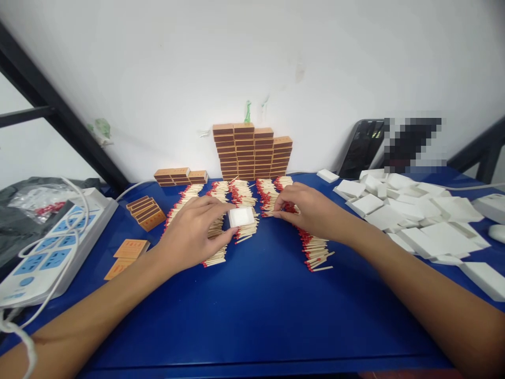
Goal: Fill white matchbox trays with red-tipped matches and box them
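Note:
Between thumb and fingers, my left hand (197, 226) grips a small white matchbox tray (241, 216) with its open side up; no matches show inside it. Under and around it lie rows of red-tipped matches (240, 193). Over to the right, my right hand (302, 205) pinches at the matches (268, 197) of another row, thumb and forefinger closed on their ends. How many it holds I cannot make out. A further row of matches (315, 250) runs toward me below the right wrist.
Stacked brown matchboxes (252, 152) stand against the wall, with more boxes (181, 176) to their left. Loose orange matchboxes (126, 258) lie near a white power strip (51, 252) with cables. At right is a heap of white trays (414, 210); a dark phone (361, 147) leans behind it.

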Demonstrator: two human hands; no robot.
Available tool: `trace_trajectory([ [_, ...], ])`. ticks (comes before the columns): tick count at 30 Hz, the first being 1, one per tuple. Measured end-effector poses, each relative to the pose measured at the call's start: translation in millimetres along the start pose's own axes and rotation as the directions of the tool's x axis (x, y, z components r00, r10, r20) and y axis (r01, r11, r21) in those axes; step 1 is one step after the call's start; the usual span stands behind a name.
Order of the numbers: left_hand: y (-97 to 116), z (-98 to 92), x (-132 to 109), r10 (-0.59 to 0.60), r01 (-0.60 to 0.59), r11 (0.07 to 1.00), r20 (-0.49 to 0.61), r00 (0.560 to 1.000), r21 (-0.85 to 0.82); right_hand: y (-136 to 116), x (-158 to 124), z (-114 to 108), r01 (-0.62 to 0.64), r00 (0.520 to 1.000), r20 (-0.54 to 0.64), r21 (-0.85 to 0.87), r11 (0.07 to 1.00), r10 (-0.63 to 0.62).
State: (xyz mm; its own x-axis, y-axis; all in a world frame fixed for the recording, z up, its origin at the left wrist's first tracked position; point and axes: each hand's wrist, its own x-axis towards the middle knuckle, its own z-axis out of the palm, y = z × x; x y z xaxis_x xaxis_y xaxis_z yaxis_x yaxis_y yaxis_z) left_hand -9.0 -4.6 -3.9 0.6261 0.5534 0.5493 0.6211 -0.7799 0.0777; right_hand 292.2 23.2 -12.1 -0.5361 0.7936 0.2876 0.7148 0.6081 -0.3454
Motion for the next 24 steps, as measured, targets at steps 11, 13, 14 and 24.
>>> trace_trajectory([
  [11,-0.5,0.1,-0.9,0.004,-0.004,1.000,0.014,1.000,0.009,-8.0,0.3,-7.4,-0.070,0.997,0.022,0.054,0.996,0.069],
  [13,-1.0,0.5,-1.0,0.010,-0.010,1.000,0.009,1.000,0.010,-6.6,0.4,-5.2,-0.076,0.997,0.037,0.050,0.996,0.074],
  [14,-1.2,0.7,-1.1,0.013,-0.013,1.000,0.006,1.000,0.010,-5.6,0.5,-3.8,-0.078,0.996,0.043,0.049,0.996,0.076],
  [24,0.0,-0.6,-0.3,-0.001,0.002,1.000,0.048,0.999,-0.015,3.4,-0.8,6.9,-0.009,0.996,0.089,0.011,1.000,0.008],
])
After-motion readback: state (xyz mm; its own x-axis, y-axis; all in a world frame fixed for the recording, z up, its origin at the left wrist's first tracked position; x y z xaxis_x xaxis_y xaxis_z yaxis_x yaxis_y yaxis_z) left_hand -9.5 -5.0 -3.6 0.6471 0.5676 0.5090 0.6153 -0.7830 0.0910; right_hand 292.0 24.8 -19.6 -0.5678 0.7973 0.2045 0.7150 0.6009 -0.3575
